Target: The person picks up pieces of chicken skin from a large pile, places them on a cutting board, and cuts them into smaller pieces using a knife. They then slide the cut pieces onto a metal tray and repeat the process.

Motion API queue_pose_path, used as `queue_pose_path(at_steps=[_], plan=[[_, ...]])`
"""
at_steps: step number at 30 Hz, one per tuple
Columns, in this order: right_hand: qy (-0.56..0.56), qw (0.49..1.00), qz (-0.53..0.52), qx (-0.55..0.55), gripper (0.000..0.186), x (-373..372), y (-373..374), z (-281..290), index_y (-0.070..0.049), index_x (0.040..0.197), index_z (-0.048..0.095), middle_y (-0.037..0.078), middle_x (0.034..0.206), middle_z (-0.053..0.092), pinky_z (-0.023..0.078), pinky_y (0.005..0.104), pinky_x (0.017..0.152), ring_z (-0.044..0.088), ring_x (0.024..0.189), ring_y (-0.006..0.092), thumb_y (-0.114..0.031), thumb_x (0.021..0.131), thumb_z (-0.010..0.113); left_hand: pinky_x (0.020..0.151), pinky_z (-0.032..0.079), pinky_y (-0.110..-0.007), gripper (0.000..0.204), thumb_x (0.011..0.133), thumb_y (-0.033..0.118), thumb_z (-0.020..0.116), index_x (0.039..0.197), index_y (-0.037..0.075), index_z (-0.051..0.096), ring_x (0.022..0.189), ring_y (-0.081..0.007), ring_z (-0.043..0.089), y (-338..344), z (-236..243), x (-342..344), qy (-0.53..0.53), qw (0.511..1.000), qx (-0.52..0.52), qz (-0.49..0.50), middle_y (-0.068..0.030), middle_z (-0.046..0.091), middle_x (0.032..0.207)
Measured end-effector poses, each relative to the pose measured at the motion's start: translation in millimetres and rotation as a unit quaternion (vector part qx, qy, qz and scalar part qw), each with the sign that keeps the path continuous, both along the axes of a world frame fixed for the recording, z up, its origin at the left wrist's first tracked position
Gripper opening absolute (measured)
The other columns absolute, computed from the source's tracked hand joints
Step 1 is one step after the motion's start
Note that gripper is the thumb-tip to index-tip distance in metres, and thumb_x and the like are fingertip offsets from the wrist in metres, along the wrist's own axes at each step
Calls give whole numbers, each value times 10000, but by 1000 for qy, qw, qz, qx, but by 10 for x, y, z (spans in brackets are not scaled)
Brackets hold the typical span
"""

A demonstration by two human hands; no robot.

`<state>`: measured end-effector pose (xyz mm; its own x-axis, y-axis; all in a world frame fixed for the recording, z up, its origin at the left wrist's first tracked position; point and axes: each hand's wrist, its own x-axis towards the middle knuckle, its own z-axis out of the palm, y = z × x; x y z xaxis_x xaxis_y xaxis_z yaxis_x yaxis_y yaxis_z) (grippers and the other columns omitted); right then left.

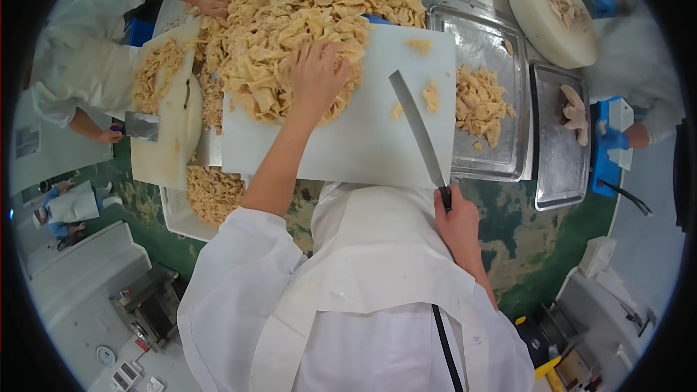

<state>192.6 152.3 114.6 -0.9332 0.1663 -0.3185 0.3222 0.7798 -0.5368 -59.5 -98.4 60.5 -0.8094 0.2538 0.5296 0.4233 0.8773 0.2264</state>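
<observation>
My left hand (317,78) rests with its fingers spread on a big heap of pale yellow pieces (268,43), which look like chicken skin. The front of this heap lies on a white cutting board (363,145) before me. At the board's near right corner, my right hand (459,216) is wrapped round the black handle of a long knife (420,122). Its blade slants up and left over the board, apart from the heap. A few small scraps (430,96) lie to the right of the blade.
Right of the board, a metal tray (486,29) holds a smaller pile of cut pieces (481,105); another tray (563,152) lies beyond. A round white block (555,14) stands far right. At left, a co-worker's hand grips a cleaver (141,125); a white crate (174,210) sits below.
</observation>
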Motion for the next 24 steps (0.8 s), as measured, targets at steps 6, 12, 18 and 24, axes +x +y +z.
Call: queue_pose_path(at_steps=[6, 12, 18, 24], plan=[[21, 998, 34, 38, 210, 112, 144, -160, -42, 890, 541, 203, 610, 599, 460, 511, 547, 609, 598, 436, -239, 942, 595, 887, 444, -391, 187, 823, 250, 698, 933, 100, 686, 932, -243, 608, -137, -152, -335, -58, 992, -98, -51, -45, 649, 915], [-3, 998, 56, -4, 217, 61, 43, -159, -38, 925, 557, 228, 644, 613, 476, 533, 591, 616, 642, 457, -251, 938, 593, 875, 447, -428, 201, 813, 291, 690, 871, 99, 709, 969, -249, 611, 54, -38, -420, -16, 993, -61, -104, -68, 670, 877], [15, 993, -101, 63, 313, -81, 374, -301, -3, 1070, 601, 271, 731, 643, 489, 542, 648, 636, 738, 475, -290, 950, 570, 859, 472, -429, 253, 824, 283, 674, 873, 36, 683, 867, -295, 644, 109, -55, -662, -192, 940, -266, -90, -112, 689, 920], [20, 991, -131, 21, 320, -20, 405, -271, 7, 1037, 597, 261, 732, 643, 477, 526, 631, 625, 747, 479, -298, 944, 584, 718, 509, -295, 176, 950, 186, 617, 944, 17, 668, 799, -160, 659, 511, -253, -412, -415, 815, 364, -177, -38, 682, 894]])
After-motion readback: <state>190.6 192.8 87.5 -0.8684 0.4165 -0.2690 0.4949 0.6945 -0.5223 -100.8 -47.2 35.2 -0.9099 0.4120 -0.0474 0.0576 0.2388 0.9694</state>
